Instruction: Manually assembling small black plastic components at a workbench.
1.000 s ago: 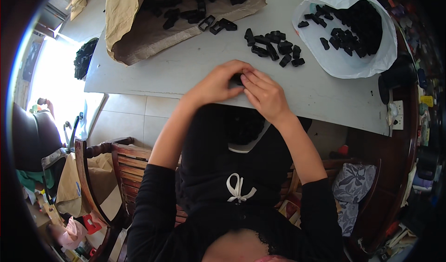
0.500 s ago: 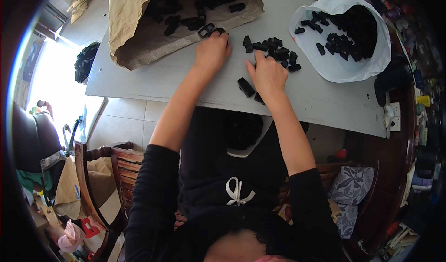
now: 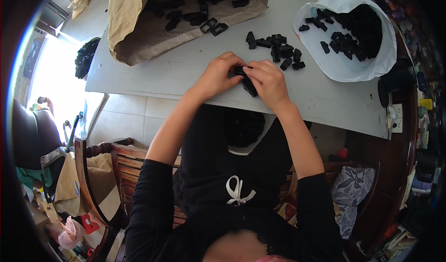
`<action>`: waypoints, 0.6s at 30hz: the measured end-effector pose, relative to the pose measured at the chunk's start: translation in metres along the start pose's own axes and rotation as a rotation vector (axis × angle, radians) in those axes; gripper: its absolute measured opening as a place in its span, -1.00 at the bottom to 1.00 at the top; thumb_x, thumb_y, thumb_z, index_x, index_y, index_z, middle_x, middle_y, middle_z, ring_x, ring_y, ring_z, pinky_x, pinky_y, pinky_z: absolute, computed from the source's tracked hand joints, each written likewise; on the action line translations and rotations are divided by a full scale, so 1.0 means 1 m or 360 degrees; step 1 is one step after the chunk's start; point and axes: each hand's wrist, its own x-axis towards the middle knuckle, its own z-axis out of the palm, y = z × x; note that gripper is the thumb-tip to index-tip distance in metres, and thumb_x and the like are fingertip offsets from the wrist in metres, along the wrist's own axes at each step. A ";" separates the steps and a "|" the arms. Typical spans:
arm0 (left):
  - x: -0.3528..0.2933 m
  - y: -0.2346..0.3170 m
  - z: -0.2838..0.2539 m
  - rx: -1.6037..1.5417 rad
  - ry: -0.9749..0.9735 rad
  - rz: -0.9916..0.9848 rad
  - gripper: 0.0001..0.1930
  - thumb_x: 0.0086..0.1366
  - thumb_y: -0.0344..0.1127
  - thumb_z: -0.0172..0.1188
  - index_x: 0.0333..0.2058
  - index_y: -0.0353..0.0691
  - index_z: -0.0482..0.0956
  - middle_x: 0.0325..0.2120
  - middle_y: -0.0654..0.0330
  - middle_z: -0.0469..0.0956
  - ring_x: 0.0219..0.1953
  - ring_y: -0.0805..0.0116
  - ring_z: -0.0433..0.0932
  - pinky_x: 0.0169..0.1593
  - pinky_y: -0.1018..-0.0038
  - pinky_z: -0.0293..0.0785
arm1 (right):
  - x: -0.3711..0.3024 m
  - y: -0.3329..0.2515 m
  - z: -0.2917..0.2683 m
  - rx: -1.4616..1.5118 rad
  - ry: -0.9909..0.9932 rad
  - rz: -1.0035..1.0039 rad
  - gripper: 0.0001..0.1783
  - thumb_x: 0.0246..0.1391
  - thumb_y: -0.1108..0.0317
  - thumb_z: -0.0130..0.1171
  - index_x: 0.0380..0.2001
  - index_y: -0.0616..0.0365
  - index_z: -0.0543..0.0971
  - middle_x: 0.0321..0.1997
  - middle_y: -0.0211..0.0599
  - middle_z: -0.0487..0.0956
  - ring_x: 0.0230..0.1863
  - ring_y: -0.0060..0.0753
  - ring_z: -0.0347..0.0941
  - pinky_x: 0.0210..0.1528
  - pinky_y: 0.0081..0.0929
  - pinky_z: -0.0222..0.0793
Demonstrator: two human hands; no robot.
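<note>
My left hand (image 3: pixel 218 77) and my right hand (image 3: pixel 269 83) meet near the table's front edge. Their fingertips pinch a small black plastic part (image 3: pixel 239 70), mostly hidden by the fingers. Just under them a black block-like piece (image 3: pixel 250 88) shows; whether it is held or lies on the table I cannot tell. Beyond my right hand lies a loose pile of small black pieces (image 3: pixel 276 51). Hollow black frame-like pieces (image 3: pixel 218 29) rest at the mouth of a brown paper bag (image 3: pixel 132 22), with more black pieces inside.
A white plastic bag (image 3: pixel 346 71) at the right of the grey table (image 3: pixel 162 78) holds many small black pieces. Under the table, between my legs, stands a pale container (image 3: pixel 240 152) with black contents. A wooden chair (image 3: pixel 123 169) is at lower left.
My left hand has left the paper bag's mouth and come nearer me. My right hand has drawn back from the pile. Both now meet at the small black part.
</note>
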 end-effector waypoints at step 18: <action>0.062 -0.034 -0.025 0.1182 0.0416 -0.0193 -0.77 0.07 -0.49 0.18 -0.24 -0.27 0.50 -0.18 0.08 0.47 -0.24 -0.09 0.55 -0.22 0.15 0.53 | 0.050 0.044 -0.006 -0.1004 -0.0137 0.0038 -0.77 -0.19 0.55 0.19 -0.34 0.23 0.62 -0.38 -0.23 0.51 -0.23 -0.15 0.46 -0.25 -0.25 0.46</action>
